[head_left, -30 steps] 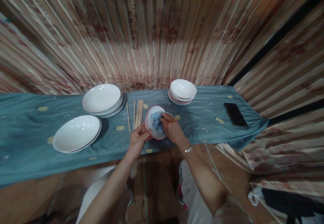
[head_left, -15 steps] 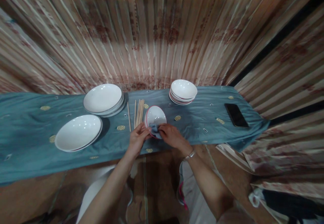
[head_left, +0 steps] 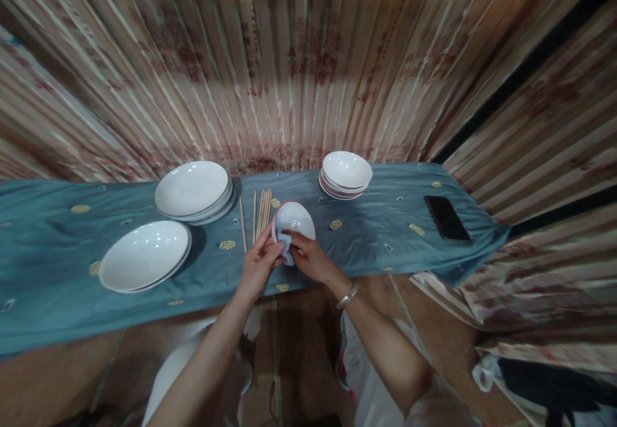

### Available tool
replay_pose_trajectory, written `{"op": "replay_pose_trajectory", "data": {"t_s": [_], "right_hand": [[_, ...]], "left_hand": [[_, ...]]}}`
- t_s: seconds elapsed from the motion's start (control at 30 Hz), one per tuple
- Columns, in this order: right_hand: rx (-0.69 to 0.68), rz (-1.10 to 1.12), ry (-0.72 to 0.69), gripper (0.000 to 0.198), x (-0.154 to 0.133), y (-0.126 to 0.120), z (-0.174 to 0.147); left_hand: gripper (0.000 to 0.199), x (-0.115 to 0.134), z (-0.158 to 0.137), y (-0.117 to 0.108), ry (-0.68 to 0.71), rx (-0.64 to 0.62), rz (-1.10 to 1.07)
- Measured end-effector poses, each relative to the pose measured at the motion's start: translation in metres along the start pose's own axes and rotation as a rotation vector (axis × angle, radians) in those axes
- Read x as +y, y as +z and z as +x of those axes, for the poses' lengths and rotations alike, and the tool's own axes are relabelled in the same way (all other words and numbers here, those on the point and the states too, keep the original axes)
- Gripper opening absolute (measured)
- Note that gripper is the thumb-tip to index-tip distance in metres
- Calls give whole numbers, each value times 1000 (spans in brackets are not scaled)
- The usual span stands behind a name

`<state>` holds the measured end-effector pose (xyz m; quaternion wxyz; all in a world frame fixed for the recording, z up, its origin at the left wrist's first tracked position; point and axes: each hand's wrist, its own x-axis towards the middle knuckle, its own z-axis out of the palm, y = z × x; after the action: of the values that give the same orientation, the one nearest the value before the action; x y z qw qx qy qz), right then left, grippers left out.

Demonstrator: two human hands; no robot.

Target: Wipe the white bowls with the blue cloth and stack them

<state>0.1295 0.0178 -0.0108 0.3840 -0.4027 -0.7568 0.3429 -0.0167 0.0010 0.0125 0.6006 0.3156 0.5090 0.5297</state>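
A small white bowl with a red rim [head_left: 299, 218] is tilted toward me over the front of the table. My left hand [head_left: 259, 261] grips its left edge, thumb toward me. In my right hand [head_left: 310, 256] is a light blue cloth [head_left: 285, 247], bunched against the left rim of the bowl close to my left fingertips. The right fingers partly hide the cloth and the bowl's lower side. Just left of the bowl lie several wooden chopsticks [head_left: 263, 211], two of them set apart from the bunch.
A stack of large white plates [head_left: 193, 189] stands at the back left, with more white plates [head_left: 146, 256] in front. Stacked small bowls [head_left: 346, 171] sit at the back right. A black phone [head_left: 447, 218] lies near the right end of the teal tablecloth [head_left: 376, 247]. Curtains [head_left: 299, 105] hang behind.
My right hand has moved the cloth from inside the bowl to its left rim, near my left fingers. More of the cloth now shows. The view has shifted slightly.
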Motion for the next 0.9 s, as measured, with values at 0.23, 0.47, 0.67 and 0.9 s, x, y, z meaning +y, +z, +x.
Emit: {"op": "replay_pose_trajectory", "data": {"t_s": [0.23, 0.47, 0.67, 0.9], "right_hand": [[56, -169, -12, 53, 5, 2, 3], [25, -447, 60, 41, 10, -3, 2], [-42, -542, 102, 28, 6, -15, -5], [-89, -406, 126, 23, 5, -23, -11]], "left_hand": [[84, 0, -2, 0, -2, -72, -22], [85, 1, -3, -1, 4, -56, -14], [89, 1, -2, 0, -10, -40, -14], [83, -2, 2, -1, 3, -32, -22]]}}
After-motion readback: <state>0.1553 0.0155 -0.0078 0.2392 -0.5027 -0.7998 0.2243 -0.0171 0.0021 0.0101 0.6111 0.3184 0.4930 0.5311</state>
